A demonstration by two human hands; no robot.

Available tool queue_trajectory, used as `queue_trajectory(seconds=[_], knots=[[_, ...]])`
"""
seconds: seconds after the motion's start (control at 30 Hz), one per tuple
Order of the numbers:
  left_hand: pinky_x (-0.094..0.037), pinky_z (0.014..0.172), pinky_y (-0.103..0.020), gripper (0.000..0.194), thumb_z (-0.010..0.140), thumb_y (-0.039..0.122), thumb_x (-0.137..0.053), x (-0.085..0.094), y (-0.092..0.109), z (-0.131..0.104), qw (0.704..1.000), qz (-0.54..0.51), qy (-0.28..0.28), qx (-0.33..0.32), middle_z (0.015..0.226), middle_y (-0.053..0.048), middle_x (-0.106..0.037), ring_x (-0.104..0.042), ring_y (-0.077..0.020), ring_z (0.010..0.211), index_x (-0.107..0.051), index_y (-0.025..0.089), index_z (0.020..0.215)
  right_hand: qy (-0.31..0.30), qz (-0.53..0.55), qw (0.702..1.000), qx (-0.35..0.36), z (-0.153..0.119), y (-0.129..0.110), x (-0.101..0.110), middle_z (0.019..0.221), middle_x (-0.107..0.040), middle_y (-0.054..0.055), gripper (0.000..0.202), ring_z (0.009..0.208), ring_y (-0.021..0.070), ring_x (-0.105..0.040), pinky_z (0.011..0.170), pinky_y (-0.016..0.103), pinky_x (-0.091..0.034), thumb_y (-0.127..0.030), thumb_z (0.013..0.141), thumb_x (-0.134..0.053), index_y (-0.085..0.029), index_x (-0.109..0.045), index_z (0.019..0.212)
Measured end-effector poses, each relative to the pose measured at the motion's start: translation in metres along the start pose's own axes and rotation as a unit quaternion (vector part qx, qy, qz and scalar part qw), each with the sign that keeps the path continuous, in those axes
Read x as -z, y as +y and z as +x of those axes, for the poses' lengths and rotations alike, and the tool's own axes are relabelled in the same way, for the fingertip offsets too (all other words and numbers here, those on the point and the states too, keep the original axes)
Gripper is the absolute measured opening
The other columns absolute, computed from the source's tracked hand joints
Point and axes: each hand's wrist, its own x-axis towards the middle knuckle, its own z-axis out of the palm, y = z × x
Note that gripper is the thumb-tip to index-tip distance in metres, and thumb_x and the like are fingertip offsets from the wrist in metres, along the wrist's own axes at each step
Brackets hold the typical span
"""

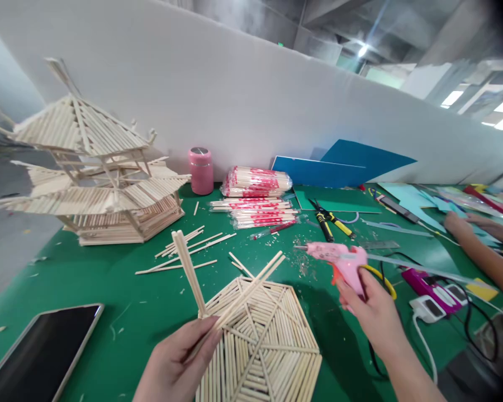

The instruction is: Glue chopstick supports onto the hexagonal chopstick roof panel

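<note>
Between the thumb and fingers of my left hand (182,357) are a few wooden chopsticks (251,287), slanting up to the right above a flat polygonal panel (276,335) built from chopsticks. At the panel's upper left corner a bundle of chopsticks (188,273) stands upright, leaning slightly left. My right hand (373,312) is closed round the handle of a pink hot glue gun (339,254). Its nozzle points left, above the table and apart from the panel. Loose chopsticks (193,251) lie behind the panel.
A chopstick pavilion model (96,184) stands at left, with a phone (42,352) in front. Behind are a pink flask (201,170), packaged chopsticks (255,195) and pliers (322,220). A power strip (433,290) with cables lies at right, near another person's arm (486,251).
</note>
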Motion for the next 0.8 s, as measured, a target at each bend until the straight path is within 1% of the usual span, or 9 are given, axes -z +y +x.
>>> queue_trajectory(seconds=[0.17,0.27,0.33,0.4,0.43,0.5,0.53,0.6,0.8], knots=[[-0.050,0.067,-0.019,0.023,0.071,0.031,-0.059,-0.002,0.002,0.001,0.992,-0.092,-0.029,0.077,0.081,-0.002,-0.070,-0.063,-0.0188,0.075,-0.069,0.020,0.090,-0.054,-0.081,0.995,0.026,0.038,0.025,-0.027,0.070,-0.058,0.004,0.036,0.055,0.0162,-0.055,0.049,0.028,-0.047,-0.044,0.076,-0.046,-0.015,-0.059,0.093],[-0.048,0.069,-0.020,0.024,0.071,0.031,-0.061,-0.003,0.007,0.002,0.980,-0.150,-0.033,0.126,0.081,-0.002,-0.069,-0.062,-0.0190,0.078,-0.069,0.020,0.090,-0.008,-0.113,0.992,0.055,0.046,0.028,-0.037,0.081,-0.057,0.010,0.034,0.075,0.0242,-0.054,0.067,0.039,-0.044,-0.039,0.071,-0.052,-0.013,-0.062,0.091],[-0.047,0.069,-0.020,0.024,0.069,0.031,-0.062,-0.003,0.011,0.002,0.967,-0.196,-0.040,0.157,0.080,-0.002,-0.069,-0.060,-0.0185,0.079,-0.069,0.020,0.090,0.040,-0.129,0.988,0.076,0.040,0.018,-0.041,0.093,-0.052,0.013,0.039,0.093,0.0294,-0.046,0.077,0.044,-0.039,-0.037,0.070,-0.054,-0.013,-0.058,0.101],[-0.045,0.068,-0.020,0.022,0.068,0.030,-0.064,-0.004,0.014,0.002,0.951,-0.242,-0.060,0.181,0.077,-0.001,-0.068,-0.058,-0.0169,0.077,-0.069,0.020,0.087,0.070,-0.108,0.986,0.106,0.026,-0.001,-0.046,0.095,-0.049,0.012,0.041,0.094,0.0278,-0.044,0.075,0.041,-0.039,-0.036,0.072,-0.054,-0.016,-0.054,0.108],[-0.044,0.066,-0.020,0.020,0.068,0.030,-0.064,-0.004,0.015,0.001,0.943,-0.264,-0.077,0.190,0.074,-0.001,-0.067,-0.057,-0.0157,0.074,-0.070,0.020,0.085,0.055,-0.059,0.989,0.121,0.016,-0.012,-0.049,0.090,-0.049,0.009,0.037,0.086,0.0237,-0.046,0.071,0.037,-0.041,-0.035,0.073,-0.054,-0.018,-0.055,0.106],[-0.041,0.060,-0.019,0.018,0.070,0.029,-0.064,-0.004,0.015,-0.001,0.924,-0.305,-0.110,0.201,0.067,0.000,-0.063,-0.053,-0.0120,0.065,-0.070,0.019,0.083,-0.100,0.107,0.981,0.125,-0.004,-0.034,-0.059,0.078,-0.049,0.003,0.027,0.068,0.0152,-0.047,0.061,0.029,-0.041,-0.032,0.078,-0.051,-0.021,-0.055,0.102],[-0.038,0.055,-0.018,0.018,0.070,0.029,-0.063,-0.004,0.015,-0.002,0.915,-0.325,-0.121,0.205,0.064,0.000,-0.060,-0.049,-0.0097,0.059,-0.070,0.018,0.083,-0.201,0.181,0.957,0.108,-0.013,-0.044,-0.065,0.074,-0.048,0.002,0.027,0.064,0.0132,-0.046,0.057,0.026,-0.040,-0.033,0.079,-0.050,-0.022,-0.055,0.103],[-0.029,0.047,-0.017,0.019,0.070,0.029,-0.063,-0.005,0.014,-0.005,0.895,-0.367,-0.134,0.215,0.056,0.002,-0.052,-0.038,-0.0061,0.050,-0.069,0.016,0.084,-0.301,0.269,0.911,0.083,-0.026,-0.057,-0.076,0.070,-0.045,-0.001,0.029,0.062,0.0111,-0.043,0.056,0.024,-0.038,-0.032,0.078,-0.054,-0.023,-0.056,0.105],[-0.017,0.044,-0.019,0.020,0.067,0.030,-0.067,-0.008,0.018,-0.010,0.820,-0.488,-0.166,0.247,0.048,0.005,-0.038,-0.028,-0.0041,0.045,-0.068,0.013,0.077,-0.321,0.379,0.867,0.039,-0.035,-0.065,-0.092,0.072,-0.052,0.000,0.027,0.062,0.0109,-0.044,0.057,0.024,-0.038,-0.033,0.069,-0.064,-0.026,-0.063,0.096]])
